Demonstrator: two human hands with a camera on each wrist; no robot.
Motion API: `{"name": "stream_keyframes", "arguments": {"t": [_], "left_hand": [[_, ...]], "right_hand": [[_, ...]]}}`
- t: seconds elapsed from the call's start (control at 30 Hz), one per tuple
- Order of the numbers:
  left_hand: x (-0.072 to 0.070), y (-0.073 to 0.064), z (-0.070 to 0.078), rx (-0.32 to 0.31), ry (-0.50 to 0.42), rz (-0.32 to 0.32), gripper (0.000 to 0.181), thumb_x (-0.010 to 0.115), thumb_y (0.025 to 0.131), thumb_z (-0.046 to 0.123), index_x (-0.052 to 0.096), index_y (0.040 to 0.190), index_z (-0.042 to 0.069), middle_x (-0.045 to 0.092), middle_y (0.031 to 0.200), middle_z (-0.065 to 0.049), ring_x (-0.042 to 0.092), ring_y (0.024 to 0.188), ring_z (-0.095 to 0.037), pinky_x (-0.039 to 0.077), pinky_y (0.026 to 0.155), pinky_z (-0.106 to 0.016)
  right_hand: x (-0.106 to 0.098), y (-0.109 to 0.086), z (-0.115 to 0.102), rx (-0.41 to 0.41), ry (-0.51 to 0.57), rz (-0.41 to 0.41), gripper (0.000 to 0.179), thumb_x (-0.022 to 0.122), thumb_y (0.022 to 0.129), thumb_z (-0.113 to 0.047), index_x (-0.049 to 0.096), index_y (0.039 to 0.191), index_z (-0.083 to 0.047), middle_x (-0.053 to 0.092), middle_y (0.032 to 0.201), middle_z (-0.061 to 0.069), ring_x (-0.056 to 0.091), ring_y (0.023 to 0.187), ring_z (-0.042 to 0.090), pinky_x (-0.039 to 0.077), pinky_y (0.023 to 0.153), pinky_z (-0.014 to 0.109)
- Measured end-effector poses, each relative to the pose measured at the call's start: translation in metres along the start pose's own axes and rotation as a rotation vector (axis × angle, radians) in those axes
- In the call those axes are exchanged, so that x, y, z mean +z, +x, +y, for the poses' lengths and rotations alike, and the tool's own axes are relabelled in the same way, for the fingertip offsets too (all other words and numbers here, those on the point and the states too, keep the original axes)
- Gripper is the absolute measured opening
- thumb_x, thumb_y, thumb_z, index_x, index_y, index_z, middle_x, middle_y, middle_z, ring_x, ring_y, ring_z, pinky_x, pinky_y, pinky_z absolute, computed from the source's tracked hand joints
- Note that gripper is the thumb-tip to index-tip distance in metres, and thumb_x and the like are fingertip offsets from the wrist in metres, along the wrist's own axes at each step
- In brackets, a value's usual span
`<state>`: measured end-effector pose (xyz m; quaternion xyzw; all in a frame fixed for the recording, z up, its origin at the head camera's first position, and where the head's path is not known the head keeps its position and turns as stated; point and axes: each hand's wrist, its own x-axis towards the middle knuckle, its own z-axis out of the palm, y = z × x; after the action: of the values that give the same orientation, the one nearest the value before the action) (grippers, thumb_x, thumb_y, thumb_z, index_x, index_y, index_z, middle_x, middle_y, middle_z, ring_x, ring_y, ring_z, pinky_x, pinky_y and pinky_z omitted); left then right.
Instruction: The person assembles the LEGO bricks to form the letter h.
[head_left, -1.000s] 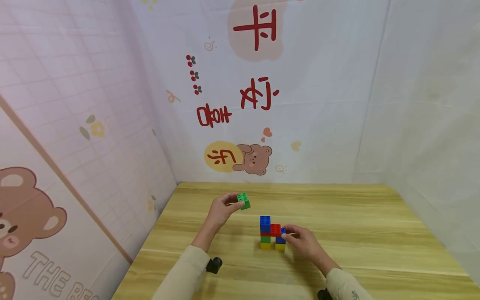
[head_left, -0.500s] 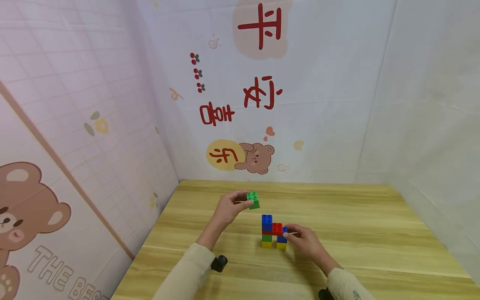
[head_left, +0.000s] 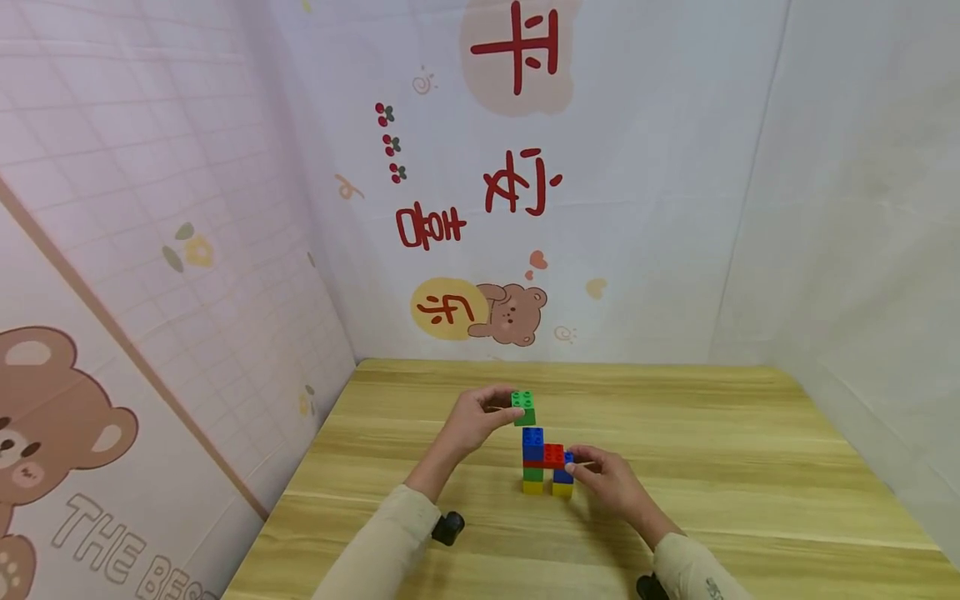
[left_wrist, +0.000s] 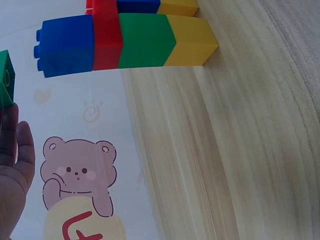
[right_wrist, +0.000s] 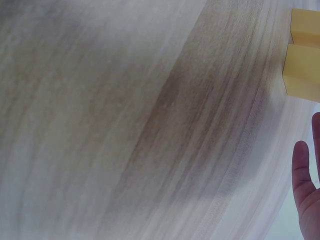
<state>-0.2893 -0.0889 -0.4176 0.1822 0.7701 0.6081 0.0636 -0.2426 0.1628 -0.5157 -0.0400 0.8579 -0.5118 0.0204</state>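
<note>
My left hand (head_left: 474, 418) pinches a green toy building block (head_left: 523, 408) above and just behind the taller stack. That stack has a blue block (head_left: 533, 444) on top, then a red block (left_wrist: 107, 40), a green block (left_wrist: 145, 41) and a yellow block (left_wrist: 190, 41) at the bottom. The red block (head_left: 554, 455) reaches right across to a shorter column with a blue block (head_left: 562, 477) over a yellow block (head_left: 562, 491). At that column's right side my right hand (head_left: 613, 483) pinches the upper blue block, thumb in front. In the left wrist view the held block shows only partly.
The stacks stand on a wood-grain table (head_left: 712, 442). Behind it hangs a white cloth (head_left: 652, 250) printed with a bear and red characters. Another patterned cloth (head_left: 225, 333) borders the left side. A black wrist camera (head_left: 448, 528) sits by the left sleeve.
My left hand has moved right with the green block, bringing it from left of the taller stack to over its blue top. The right hand keeps its place at the shorter column.
</note>
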Motion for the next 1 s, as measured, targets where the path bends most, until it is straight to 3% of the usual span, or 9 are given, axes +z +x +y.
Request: {"name": "stream_keyframes", "arguments": {"t": [0.3, 1.0], "left_hand": [[0.007, 0.001, -0.007, -0.022, 0.016, -0.025, 0.034, 0.075, 0.091, 0.023, 0.070, 0.122, 0.009, 0.069, 0.107, -0.005, 0.063, 0.093, -0.019, 0.055, 0.087, -0.041], [0.013, -0.002, -0.012, -0.046, 0.052, -0.097, 0.033, 0.071, 0.094, 0.026, 0.069, 0.123, 0.012, 0.069, 0.108, -0.001, 0.063, 0.097, -0.016, 0.053, 0.089, -0.035]], "right_hand": [[0.000, 0.003, 0.000, 0.004, -0.003, 0.003, 0.029, 0.067, 0.096, -0.024, 0.069, 0.121, -0.008, 0.069, 0.113, 0.006, 0.065, 0.101, 0.025, 0.055, 0.086, 0.042], [0.000, -0.001, 0.000, -0.007, 0.009, 0.012, 0.032, 0.068, 0.096, -0.023, 0.068, 0.122, -0.006, 0.069, 0.111, 0.005, 0.066, 0.100, 0.024, 0.055, 0.085, 0.042]]}}
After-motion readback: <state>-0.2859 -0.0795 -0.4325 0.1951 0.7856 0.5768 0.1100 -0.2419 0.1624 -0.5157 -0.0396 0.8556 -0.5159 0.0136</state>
